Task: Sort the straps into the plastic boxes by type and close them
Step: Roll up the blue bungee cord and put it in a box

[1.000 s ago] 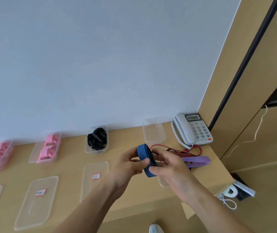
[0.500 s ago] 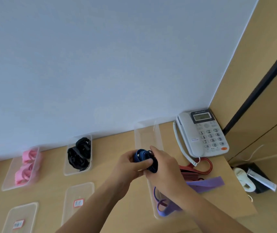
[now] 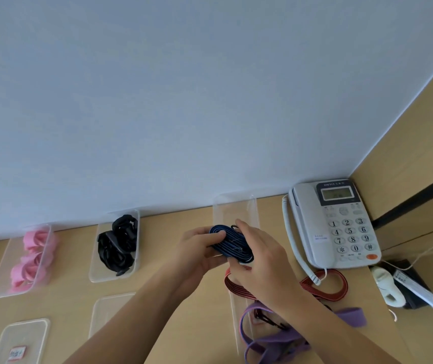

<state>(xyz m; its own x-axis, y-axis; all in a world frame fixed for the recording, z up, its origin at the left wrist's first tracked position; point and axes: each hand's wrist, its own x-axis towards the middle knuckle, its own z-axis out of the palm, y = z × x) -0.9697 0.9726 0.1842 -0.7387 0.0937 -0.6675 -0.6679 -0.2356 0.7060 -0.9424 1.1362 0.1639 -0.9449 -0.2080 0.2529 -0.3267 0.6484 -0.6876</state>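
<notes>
While the coiled blue strap (image 3: 229,241) sits over the clear box (image 3: 236,206) by the wall, both hands grip it. Left hand (image 3: 197,252): thumb on top, fingers curled beneath. Right hand (image 3: 260,261): fingers wrapped round its right end. Red strap (image 3: 336,287) and purple strap (image 3: 275,340) lie loose on the tabletop (image 3: 173,306).
</notes>
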